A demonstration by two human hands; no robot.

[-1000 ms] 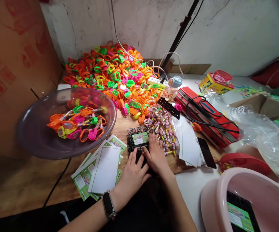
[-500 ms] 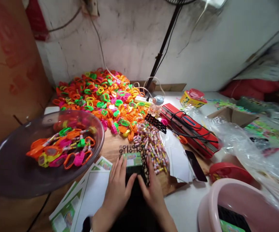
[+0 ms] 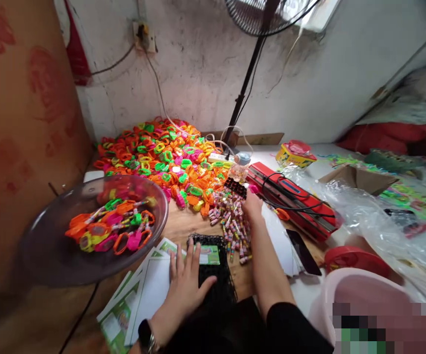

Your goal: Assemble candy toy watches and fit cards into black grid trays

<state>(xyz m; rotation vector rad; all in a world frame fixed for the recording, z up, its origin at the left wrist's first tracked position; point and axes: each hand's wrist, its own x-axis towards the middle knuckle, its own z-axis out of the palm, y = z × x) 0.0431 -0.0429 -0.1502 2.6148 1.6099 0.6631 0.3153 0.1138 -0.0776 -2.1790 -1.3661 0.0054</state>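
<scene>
My left hand [image 3: 188, 279], with a dark watch at its wrist, lies with spread fingers on the left side of a black openwork tray [image 3: 225, 275]. A green printed card [image 3: 205, 254] rests on that tray. My right hand [image 3: 253, 202] reaches forward to a smaller black rack [image 3: 235, 188]; its fingertips are at the rack's right end, and whether they grip it is hard to see. Under and beside that rack is a heap of small patterned sticks [image 3: 231, 221]. White sheets and green cards [image 3: 150, 285] are fanned out left of my left hand.
A purple basin [image 3: 87, 275] of colourful watch-like toys stands left, with a large toy pile [image 3: 154, 147] behind. At right are a red sealing machine [image 3: 294, 196], a phone [image 3: 303, 251], a pink tub [image 3: 331, 295], a red lid [image 3: 356, 260] and clear plastic.
My right hand has left the black tray and reached forward to the small rack. My left hand stays at the tray, its fingers more spread. The view has shifted, showing more of the fan.
</scene>
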